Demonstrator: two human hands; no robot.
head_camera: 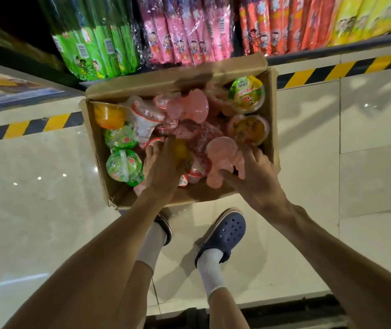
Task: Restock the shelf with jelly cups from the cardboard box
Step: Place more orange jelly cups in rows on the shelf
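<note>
On the pale tiled floor (379,119), just in front of a low shelf, an open cardboard box (271,119) sits with its flaps spread and a jumble of jelly cups inside. Both hands reach down into the box, set apart from each other. The left hand (163,165) lies palm-down over the middle of the heap, its fingers spread and bent onto a red-rimmed cup (153,144) and a yellow one beside it; whether it actually grips anything cannot be told. The right hand (256,176) is at the box's near right corner, thumb and fingers curled round a pink jelly cup (220,155) that lies tilted on the pile. Along the left wall of the box lie two green jelly cups (123,165), with an orange cup (110,115) at the far left corner. At the far right corner a green-and-yellow lidded cup (246,95) leans against the wall, and a yellow cup (249,130) lies just below it. More pink cups fill the middle. Behind the box, the shelf holds upright bundles of green packets (94,43), pink packets (185,32) and orange packets (280,27). A black-and-yellow hazard stripe (318,74) runs along the floor. Below the box, two feet in white socks and blue clogs (225,231) stand on the tiles.
</note>
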